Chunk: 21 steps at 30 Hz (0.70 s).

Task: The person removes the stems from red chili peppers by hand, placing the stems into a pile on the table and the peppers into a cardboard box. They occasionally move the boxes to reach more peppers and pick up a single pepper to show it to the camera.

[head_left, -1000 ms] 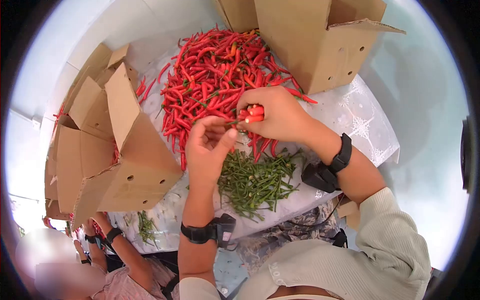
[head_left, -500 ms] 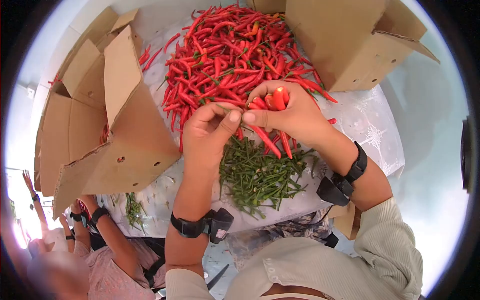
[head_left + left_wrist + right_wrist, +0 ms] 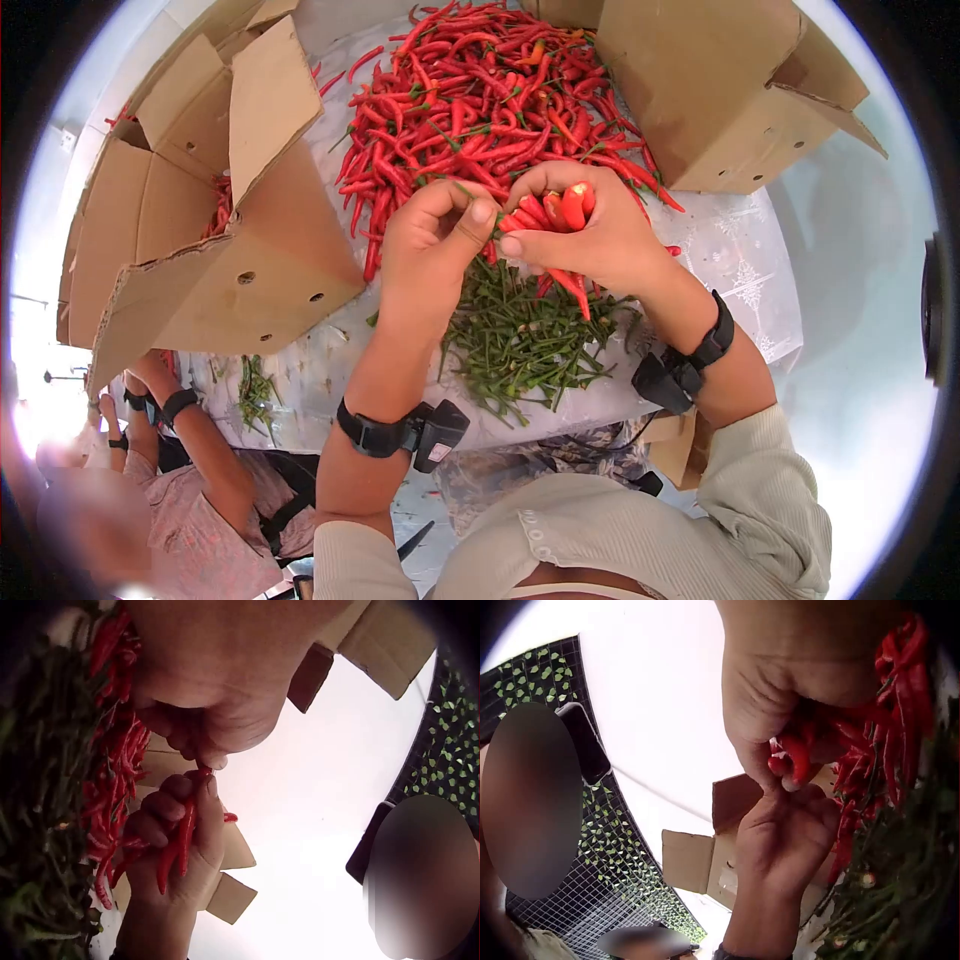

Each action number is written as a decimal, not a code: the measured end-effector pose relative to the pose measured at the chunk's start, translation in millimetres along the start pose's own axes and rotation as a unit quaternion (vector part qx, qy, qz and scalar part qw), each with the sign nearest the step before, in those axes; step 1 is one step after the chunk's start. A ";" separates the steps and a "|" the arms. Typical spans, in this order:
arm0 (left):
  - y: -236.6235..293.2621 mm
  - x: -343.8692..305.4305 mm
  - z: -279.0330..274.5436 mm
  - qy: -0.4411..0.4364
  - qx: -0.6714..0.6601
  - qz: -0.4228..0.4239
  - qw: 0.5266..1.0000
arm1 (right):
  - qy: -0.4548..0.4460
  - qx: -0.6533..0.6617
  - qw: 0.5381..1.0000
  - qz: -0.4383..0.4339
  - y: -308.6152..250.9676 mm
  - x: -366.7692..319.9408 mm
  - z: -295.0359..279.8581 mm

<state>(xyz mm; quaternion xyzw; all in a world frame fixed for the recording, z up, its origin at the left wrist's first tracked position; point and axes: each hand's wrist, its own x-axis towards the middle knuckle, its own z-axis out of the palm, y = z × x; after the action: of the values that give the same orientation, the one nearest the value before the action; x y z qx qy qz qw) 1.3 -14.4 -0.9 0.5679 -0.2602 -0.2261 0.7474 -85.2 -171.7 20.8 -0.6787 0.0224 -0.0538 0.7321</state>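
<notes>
My right hand [image 3: 605,235] grips several red chillies [image 3: 572,207], their pale cut ends showing above the thumb and some tips hanging below the palm. Meeting it at the fingertips, my left hand [image 3: 430,250] pinches a thin green stem [image 3: 496,230] between thumb and forefinger. In the left wrist view, long red chillies [image 3: 186,832] lie across the right palm. The right wrist view shows a curved chilli [image 3: 800,757] beside the touching fingertips. Under the hands lies a heap of green stems [image 3: 530,350], and beyond them spreads a large pile of red chillies [image 3: 480,100].
An open cardboard box [image 3: 270,270] stands at the left, with red chillies inside. Another cardboard box [image 3: 720,100] stands at the back right. A few more stems [image 3: 257,395] lie near the table's front left edge, where another person's arm [image 3: 205,445] reaches in.
The head view has shifted. My right hand has turned, so its chillies' cut ends now point upward. The left fingertips stay close by the right hand's, at a green stem.
</notes>
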 end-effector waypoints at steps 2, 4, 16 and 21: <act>0.2 0.0 -1.3 -0.018 -0.021 -0.009 1.000 | -0.019 -0.018 0.999 -0.020 0.4 0.8 -4.0; -2.8 1.2 -4.4 -0.045 -0.041 -0.008 0.998 | -0.039 -0.034 0.998 -0.036 1.4 2.5 -7.6; -0.4 4.4 -11.4 -0.060 0.041 0.022 0.997 | 0.114 -0.120 0.983 -0.077 -5.0 9.1 -48.6; -0.7 -1.0 6.3 0.054 0.502 0.217 0.836 | 0.114 -0.357 0.916 -0.140 9.0 11.9 -35.4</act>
<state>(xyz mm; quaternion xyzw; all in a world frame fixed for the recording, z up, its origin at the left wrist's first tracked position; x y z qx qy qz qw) -3.6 -18.5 -0.3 0.8056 -0.4132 0.1343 0.4027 -76.7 -207.4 9.5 -0.8806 0.0279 -0.2211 0.4182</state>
